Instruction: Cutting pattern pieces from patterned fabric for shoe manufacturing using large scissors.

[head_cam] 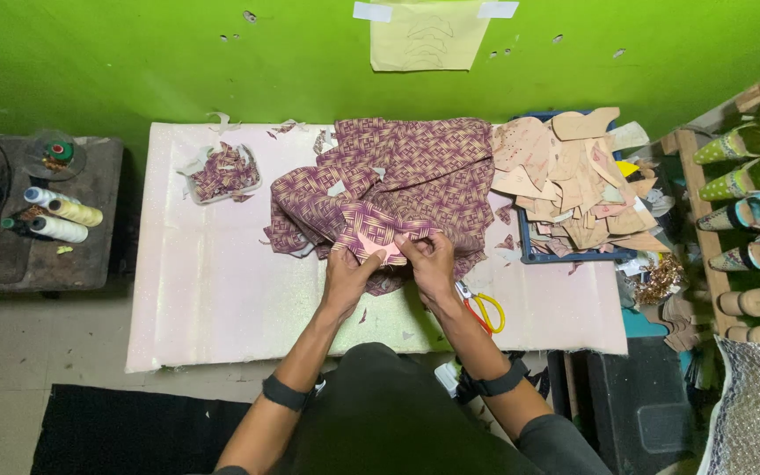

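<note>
Together, fingers (pixel 402 244) of both hands pinched shut on a small pink paper pattern piece (pixel 371 246), pressed flat against the folded edge of the purple woven-print fabric (pixel 398 171). Left hand (pixel 345 273) clamping the piece's near left side, right hand (pixel 428 259) closed over its right end, both over the middle of the pale pink bench (pixel 213 290). Fabric heaped in loose folds behind the hands, most of it apparently uncut; judged from that, pattern only being placed, no cut begun at this spot. Yellow-handled scissors (pixel 484 312) lying untouched just beside the right wrist. Small clear tray of fabric scraps (pixel 224 173) at the far left of the bench, a sign that some cutting is done already. Stack of tan cut-out shapes (pixel 573 176) in a blue tray at the far right, close to the cloth. Spools of thread (pixel 59 215) on a dark side table to the left, well apart. Decorated shoes on a wooden rack (pixel 749 229) at the right. Paper sheet of outlines (pixel 428 35) taped to the green wall above.
</note>
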